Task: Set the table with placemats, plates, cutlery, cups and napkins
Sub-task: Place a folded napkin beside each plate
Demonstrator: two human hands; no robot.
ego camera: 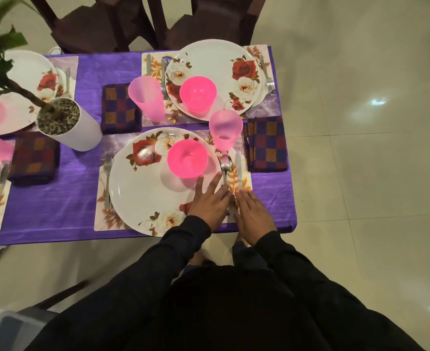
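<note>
The near setting has a floral placemat [102,219] under a white rose-pattern plate [143,196] with a pink bowl [187,159] on it. A fork [107,178] lies left of the plate. A spoon [226,165] and a knife [238,168] lie on its right, with a pink cup [225,131] above them and a checked napkin [265,144] beside. My left hand [208,202] lies flat, fingers straight, over the plate's right rim, touching the spoon handle. My right hand [253,214] lies flat on the knife's handle end.
Across the purple tablecloth [64,198] a far setting has a plate [224,64], a pink bowl [198,96], a cup [146,98] and a napkin [120,107]. A white plant pot [67,122] stands left of centre. More settings sit at the left. Dark chairs [102,24] stand behind.
</note>
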